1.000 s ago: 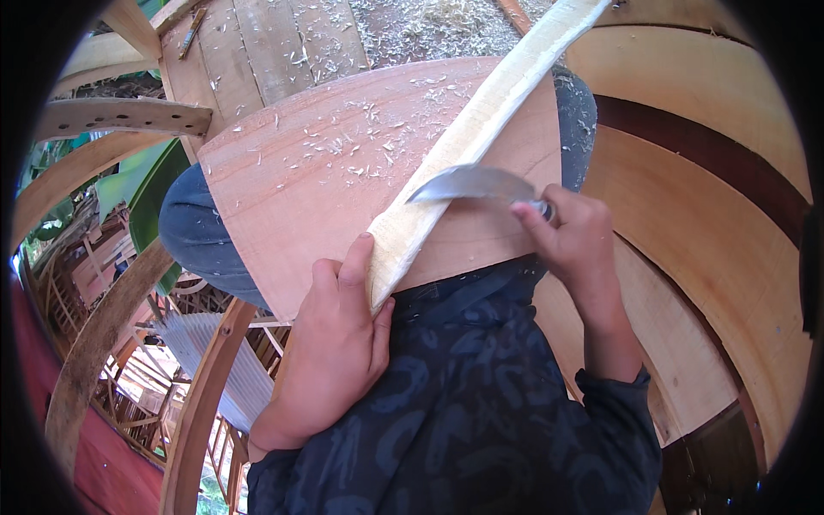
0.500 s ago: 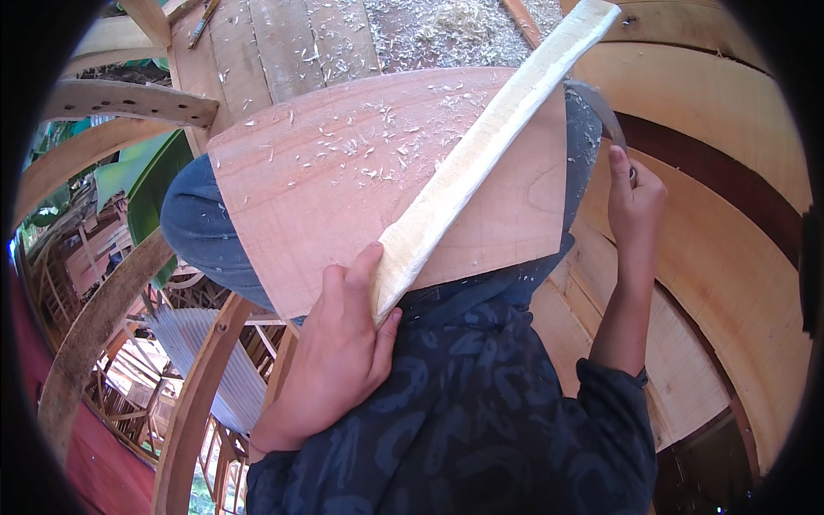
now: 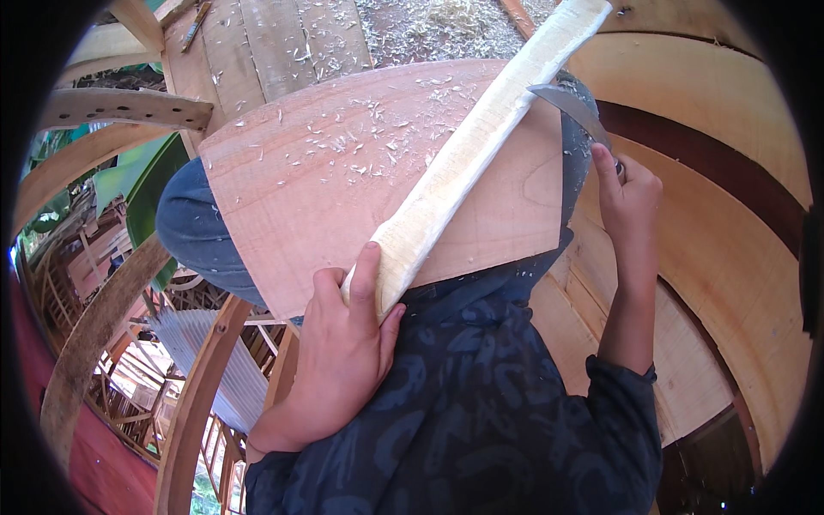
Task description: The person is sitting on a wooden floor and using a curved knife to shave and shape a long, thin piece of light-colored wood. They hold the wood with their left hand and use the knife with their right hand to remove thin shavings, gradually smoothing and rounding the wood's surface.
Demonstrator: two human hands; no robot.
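Observation:
A long pale piece of wood slants from lower left to upper right across a reddish plywood board on my lap. My left hand is closed around its near end, thumb on the right side and fingers over the top. In my right hand is a knife with a curved blade; the fist hides most of its handle. The blade's tip meets or nearly meets the right edge of the wood, toward its far end. Wood shavings are scattered over the board.
Curved wooden planks rise along my right side. Beyond the board lie floor planks strewn with shavings, with a small brush-like tool at far left. Wooden ribs and a corrugated sheet stand on the left.
The knife has swung left, from beside the board to the wood's right edge. My left hand and the wood's near end have shifted slightly, and the wood looks rolled a little.

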